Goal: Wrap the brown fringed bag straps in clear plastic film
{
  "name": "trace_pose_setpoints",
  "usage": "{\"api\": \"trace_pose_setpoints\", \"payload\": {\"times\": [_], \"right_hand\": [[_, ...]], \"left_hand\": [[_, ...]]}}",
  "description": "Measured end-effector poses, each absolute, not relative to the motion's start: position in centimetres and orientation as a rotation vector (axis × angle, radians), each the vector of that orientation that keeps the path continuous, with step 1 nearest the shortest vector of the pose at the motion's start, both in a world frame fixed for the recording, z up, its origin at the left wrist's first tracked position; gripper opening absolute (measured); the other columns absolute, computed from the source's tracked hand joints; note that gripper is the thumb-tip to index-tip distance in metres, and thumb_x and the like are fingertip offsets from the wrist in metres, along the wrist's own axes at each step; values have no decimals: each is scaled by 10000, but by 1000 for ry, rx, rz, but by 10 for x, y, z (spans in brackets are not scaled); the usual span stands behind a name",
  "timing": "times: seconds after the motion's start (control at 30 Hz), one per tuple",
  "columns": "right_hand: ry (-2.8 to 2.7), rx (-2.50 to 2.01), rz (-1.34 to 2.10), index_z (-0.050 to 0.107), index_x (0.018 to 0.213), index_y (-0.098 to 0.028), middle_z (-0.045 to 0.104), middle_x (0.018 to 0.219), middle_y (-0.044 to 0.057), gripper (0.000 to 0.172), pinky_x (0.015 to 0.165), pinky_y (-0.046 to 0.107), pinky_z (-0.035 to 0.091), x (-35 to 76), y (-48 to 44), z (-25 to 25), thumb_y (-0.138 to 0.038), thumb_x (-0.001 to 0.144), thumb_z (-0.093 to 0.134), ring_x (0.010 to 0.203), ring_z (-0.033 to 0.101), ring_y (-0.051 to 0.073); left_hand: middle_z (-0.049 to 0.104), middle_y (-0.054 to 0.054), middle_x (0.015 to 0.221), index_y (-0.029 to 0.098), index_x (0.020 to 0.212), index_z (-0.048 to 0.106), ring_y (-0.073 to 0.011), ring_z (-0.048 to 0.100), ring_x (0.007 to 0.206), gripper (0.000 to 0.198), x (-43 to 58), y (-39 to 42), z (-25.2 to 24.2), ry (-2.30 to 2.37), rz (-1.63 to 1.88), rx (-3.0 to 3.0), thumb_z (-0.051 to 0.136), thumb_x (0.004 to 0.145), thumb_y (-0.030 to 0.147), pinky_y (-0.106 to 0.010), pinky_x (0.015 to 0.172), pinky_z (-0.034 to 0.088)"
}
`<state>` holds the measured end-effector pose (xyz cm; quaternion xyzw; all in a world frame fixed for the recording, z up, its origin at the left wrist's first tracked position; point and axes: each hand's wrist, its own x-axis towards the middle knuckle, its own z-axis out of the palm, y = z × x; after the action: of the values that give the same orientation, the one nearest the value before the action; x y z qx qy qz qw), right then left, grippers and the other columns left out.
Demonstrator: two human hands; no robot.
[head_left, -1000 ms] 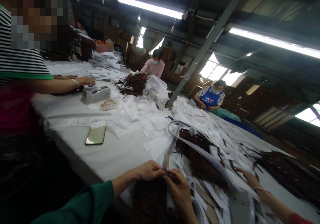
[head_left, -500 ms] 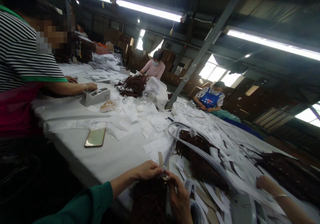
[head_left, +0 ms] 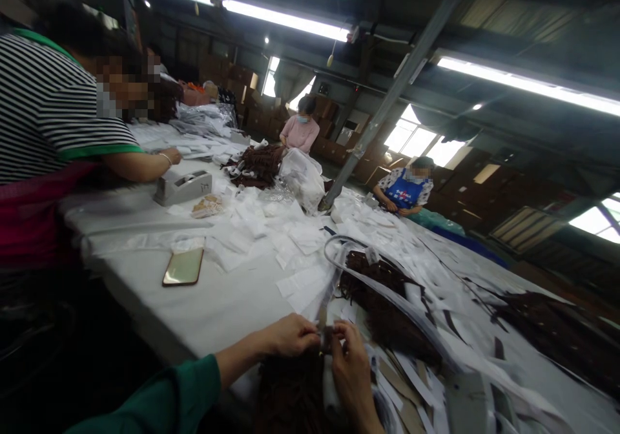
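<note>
At far left, a co-worker in a striped shirt (head_left: 53, 108) leans over the white table (head_left: 232, 298), one hand just beyond a grey dispenser (head_left: 181, 188). A phone (head_left: 183, 267) lies nearer the edge, apart from the loose papers (head_left: 300, 285). At lower centre, the left hand (head_left: 293, 335) pinches a small piece (head_left: 325, 340), thumb and forefinger brought together on its left edge; exactly what the piece is cannot be told. Below it sits a brown bundle (head_left: 290, 392), presumably kept close so that the piece need not travel far. The right hand (head_left: 352, 364) faces the left, its fingertips drawn in on the piece's right edge; gripping from both sides probably steadies so small an item. Right of this hand, pale strips (head_left: 411, 385) lie loosely in front of a brown heap (head_left: 382, 318), likely for easy reach. A grey block (head_left: 467, 400) stands beside them; brown fabric (head_left: 557, 330) spreads at far right.
</note>
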<state>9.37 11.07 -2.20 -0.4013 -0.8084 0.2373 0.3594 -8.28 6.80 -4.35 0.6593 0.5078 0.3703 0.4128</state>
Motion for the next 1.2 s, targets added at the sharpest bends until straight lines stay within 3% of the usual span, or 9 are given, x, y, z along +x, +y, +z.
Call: {"api": "trace_pose_setpoints", "payload": {"times": [0.2, 0.37, 0.53, 0.6, 0.7, 0.77, 0.9, 1.03, 1.2], "right_hand": [[-2247, -1055, 747, 584, 738, -219, 624, 652, 4, 253, 585, 280, 438, 91, 125, -17, -433, 826, 482, 633, 582, 195], [-2172, -1070, 711, 585, 799, -223, 660, 704, 6, 221, 640, 281, 442, 86, 118, -18, -409, 850, 476, 669, 605, 193], [-2109, -1036, 682, 594, 833, -210, 695, 781, 50, 220, 689, 306, 469, 82, 114, -20, -404, 834, 491, 729, 639, 221], [-2093, -1035, 747, 588, 906, -198, 701, 778, 52, 237, 686, 308, 479, 84, 119, -19, -406, 821, 514, 719, 647, 220], [-2204, -1010, 957, 501, 1188, -157, 693, 720, 10, 434, 652, 293, 482, 89, 130, -9, -335, 795, 542, 649, 632, 192], [-2354, -974, 1066, 501, 1243, -147, 669, 650, -26, 502, 598, 265, 469, 93, 136, 4, -259, 755, 543, 585, 603, 170], [-2646, -857, 1062, 730, 884, -192, 678, 635, -24, 295, 551, 226, 438, 94, 140, 36, -174, 680, 518, 574, 597, 154], [-2840, -770, 992, 733, 649, -209, 652, 552, -32, 261, 487, 200, 384, 87, 139, 54, -138, 661, 482, 520, 574, 136], [-3094, -779, 295, 657, 549, -195, 603, 487, 6, 175, 453, 223, 320, 79, 130, 38, -82, 638, 556, 476, 550, 147]], "left_hand": [[451, 40, 552, 170, 662, 590, -108, 412, 557, 209, -83, 63, -36, 1275, 866, 1760, 491, 819, 266, -215, 568, 313], [472, 40, 624, 172, 719, 580, -110, 442, 604, 252, -83, 64, -33, 1280, 856, 1685, 465, 842, 359, -204, 540, 312], [357, 48, 553, 158, 666, 556, -91, 354, 523, 346, -82, 69, -34, 1309, 818, 1611, 388, 870, 382, -209, 483, 277], [323, 49, 538, 154, 642, 555, -89, 330, 509, 352, -80, 69, -35, 1346, 818, 1604, 395, 864, 376, -212, 465, 256], [323, 48, 508, 145, 616, 581, -90, 335, 494, 362, -76, 66, -36, 1418, 813, 1625, 436, 844, 385, -222, 460, 234], [355, 43, 489, 143, 613, 614, -94, 348, 486, 360, -73, 64, -35, 1452, 797, 1666, 465, 830, 387, -231, 471, 233], [489, 19, 515, 161, 673, 692, -109, 384, 498, 313, -67, 62, -31, 1478, 755, 1784, 504, 811, 371, -242, 509, 250], [591, -13, 564, 178, 713, 720, -131, 454, 512, 295, -65, 62, -27, 1477, 700, 1875, 511, 813, 361, -249, 526, 269], [676, -78, 644, 177, 697, 708, -207, 584, 604, 338, -65, 59, -28, 1525, 632, 1997, 489, 841, 391, -275, 593, 349]]}}
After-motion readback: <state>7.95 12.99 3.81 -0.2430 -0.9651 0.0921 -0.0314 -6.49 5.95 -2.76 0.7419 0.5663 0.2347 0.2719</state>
